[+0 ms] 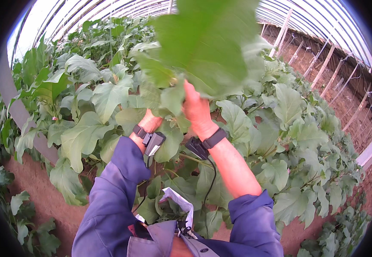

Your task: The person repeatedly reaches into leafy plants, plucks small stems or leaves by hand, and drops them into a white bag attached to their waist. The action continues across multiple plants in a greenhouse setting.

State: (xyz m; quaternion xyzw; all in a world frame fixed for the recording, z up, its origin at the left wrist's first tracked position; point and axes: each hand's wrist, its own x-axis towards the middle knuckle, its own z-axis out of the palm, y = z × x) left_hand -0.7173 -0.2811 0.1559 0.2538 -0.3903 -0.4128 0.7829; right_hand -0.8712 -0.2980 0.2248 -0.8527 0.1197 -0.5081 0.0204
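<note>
My right hand (196,104) is raised among the upper leaves of an eggplant-like plant, its fingers partly behind foliage. A large, blurred green leaf (205,48) stands above and in front of it; whether the fingers pinch its stalk cannot be made out. My left hand (154,120) reaches into the same plant, lower and to the left, with its fingers hidden behind leaves. Each wrist wears a strap with a small black device, and a cable runs down from each. At my waist hangs an open bag (189,208) with green plant pieces inside.
Dense leafy plants (86,135) surround both arms. A grey post (15,96) slants down at the left. Bare soil (44,189) shows below. At the right, wooden poles (323,66) and strings stand before an earthen wall (350,96). Arched greenhouse ribs cross overhead.
</note>
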